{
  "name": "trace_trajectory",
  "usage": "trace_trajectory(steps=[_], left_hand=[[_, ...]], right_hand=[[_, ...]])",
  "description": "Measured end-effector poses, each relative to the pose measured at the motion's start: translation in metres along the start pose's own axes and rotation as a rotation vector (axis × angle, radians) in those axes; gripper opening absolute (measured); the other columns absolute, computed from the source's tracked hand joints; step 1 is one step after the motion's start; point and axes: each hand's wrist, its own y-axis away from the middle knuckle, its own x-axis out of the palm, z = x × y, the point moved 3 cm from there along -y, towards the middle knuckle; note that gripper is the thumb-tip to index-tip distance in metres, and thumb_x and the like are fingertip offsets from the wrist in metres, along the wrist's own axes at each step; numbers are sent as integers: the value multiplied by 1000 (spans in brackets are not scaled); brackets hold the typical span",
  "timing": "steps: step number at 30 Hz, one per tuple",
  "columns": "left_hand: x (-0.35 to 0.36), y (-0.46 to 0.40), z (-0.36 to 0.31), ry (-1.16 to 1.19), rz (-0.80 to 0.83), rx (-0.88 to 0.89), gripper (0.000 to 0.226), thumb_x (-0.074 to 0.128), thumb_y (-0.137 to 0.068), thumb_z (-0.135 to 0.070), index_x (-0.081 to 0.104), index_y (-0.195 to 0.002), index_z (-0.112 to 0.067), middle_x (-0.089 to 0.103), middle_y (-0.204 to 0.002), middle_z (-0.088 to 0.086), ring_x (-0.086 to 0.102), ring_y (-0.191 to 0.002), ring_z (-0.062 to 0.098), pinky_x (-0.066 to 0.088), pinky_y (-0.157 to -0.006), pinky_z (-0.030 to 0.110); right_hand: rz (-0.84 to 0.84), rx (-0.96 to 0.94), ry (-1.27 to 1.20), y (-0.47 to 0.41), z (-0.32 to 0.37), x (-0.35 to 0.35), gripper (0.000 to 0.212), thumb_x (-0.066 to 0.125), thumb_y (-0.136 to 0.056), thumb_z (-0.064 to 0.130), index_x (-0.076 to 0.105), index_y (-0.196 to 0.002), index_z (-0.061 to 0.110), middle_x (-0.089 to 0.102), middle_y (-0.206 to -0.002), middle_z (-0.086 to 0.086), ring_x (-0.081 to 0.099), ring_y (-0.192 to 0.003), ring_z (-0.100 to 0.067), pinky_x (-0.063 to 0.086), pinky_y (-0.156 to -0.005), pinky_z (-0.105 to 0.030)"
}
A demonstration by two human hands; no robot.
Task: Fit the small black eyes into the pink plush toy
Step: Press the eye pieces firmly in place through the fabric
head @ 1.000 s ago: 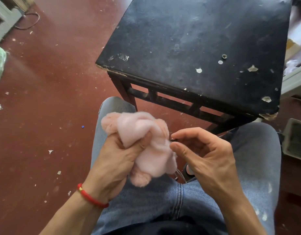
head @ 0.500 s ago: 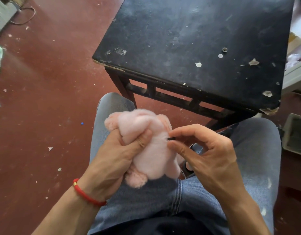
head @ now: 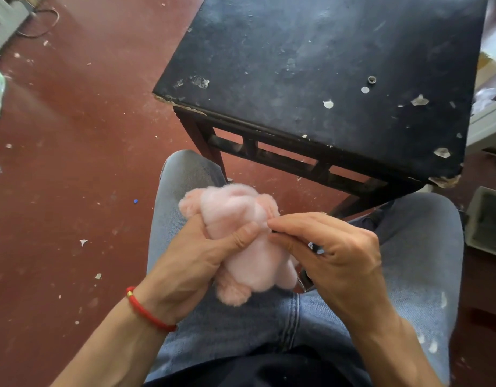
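The pink plush toy (head: 242, 236) rests over my lap, above my jeans. My left hand (head: 193, 261), with a red cord at the wrist, grips it from the left, thumb pressed on its front. My right hand (head: 333, 252) pinches a small black eye (head: 274, 232) between thumb and forefinger, pressed against the toy's right side. Only a dark sliver of the eye shows between the fingertips. A small grey ring (head: 371, 79) lies on the black stool top.
A worn black stool (head: 325, 79) stands just ahead of my knees. White round flecks (head: 328, 104) dot its top. A grey tray (head: 487, 222) sits on the floor at right. The red floor (head: 73, 163) is strewn with scraps.
My right hand has moved left and brought the black eye from a gap beside the toy up against its fur. The left hand keeps its grip.
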Motion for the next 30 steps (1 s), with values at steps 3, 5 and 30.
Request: trace_trajectory(steps=[3, 5, 30], left_hand=[[0, 1, -2, 23, 25, 26, 52, 80, -86, -7, 66, -137, -3, 78, -129, 26, 77, -119, 38, 67, -93, 41], [3, 1, -3, 19, 30, 47, 53, 81, -83, -4, 66, -134, -1, 77, -127, 28, 77, -117, 39, 68, -89, 39], [33, 7, -47, -970, 456, 206, 13, 77, -82, 8, 71, -88, -2, 68, -68, 6, 61, -55, 12, 52, -53, 29]], right_hand=[[-20, 14, -46, 2, 0, 2, 18, 86, -86, 7, 87, -103, 6, 84, -105, -3, 81, -97, -13, 64, -87, -30], [-16, 9, -63, 2, 2, 6, 19, 85, -87, 10, 86, -106, 8, 83, -107, 0, 80, -99, -10, 63, -90, -29], [397, 223, -221, -42, 7, 11, 36, 48, -107, 38, 67, -132, 21, 74, -110, 13, 70, -103, -6, 52, -85, -24]])
